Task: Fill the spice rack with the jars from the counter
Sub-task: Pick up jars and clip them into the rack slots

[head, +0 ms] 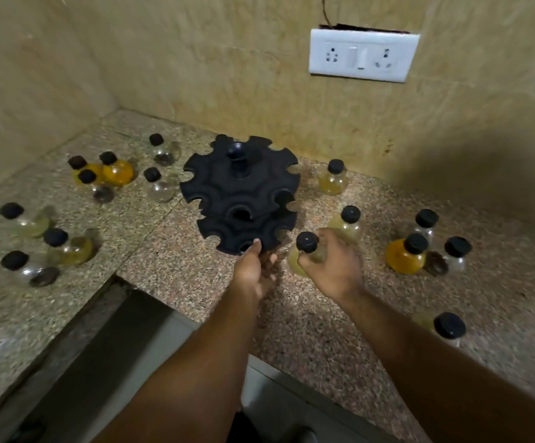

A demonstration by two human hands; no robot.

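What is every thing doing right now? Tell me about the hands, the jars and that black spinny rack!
left hand: open, fingertips touching the rack's lower edge
right hand: closed around a jar
held jar: capped, upright, beside the rack
spice rack: standing, every slot empty
other jars: capped, standing on the counter

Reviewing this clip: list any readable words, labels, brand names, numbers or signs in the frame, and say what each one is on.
No readable text anywhere in this frame.
Jars on the counter, such as the orange-filled jar: no labels visible on glass or black caps.
Jar gripped in the right hand: no label visible.
Black spice rack, steadied by the left hand: no brand or marking visible.
White wall socket plate: only pin holes and a switch, no legible print.
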